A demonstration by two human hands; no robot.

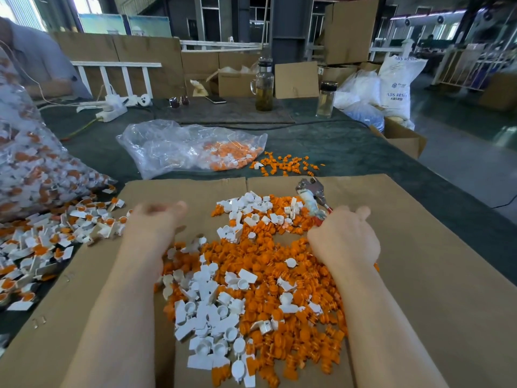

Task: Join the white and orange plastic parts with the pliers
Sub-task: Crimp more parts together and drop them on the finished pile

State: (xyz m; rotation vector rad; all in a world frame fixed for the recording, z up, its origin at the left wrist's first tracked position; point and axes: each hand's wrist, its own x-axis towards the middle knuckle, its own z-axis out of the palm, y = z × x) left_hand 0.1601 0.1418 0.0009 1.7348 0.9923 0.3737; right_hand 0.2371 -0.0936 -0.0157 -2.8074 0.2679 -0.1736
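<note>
**Pliers gripped over a heap of unjoined parts**

The pliers are gripped by the right hand, fingers curled round the handles, at the far right edge of the loose heap of orange and white parts. The left hand is blurred at the heap's left edge; its pose cannot be told. Joined pieces are piled left of the heap. Judging by the heap's size, much is left.

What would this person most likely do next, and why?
Probably reach the left hand into the loose pile for a white and an orange part. The right hand already grips the pliers, their head is clear of the heap, and the blurred left hand seems to hold nothing over the cardboard.
</note>
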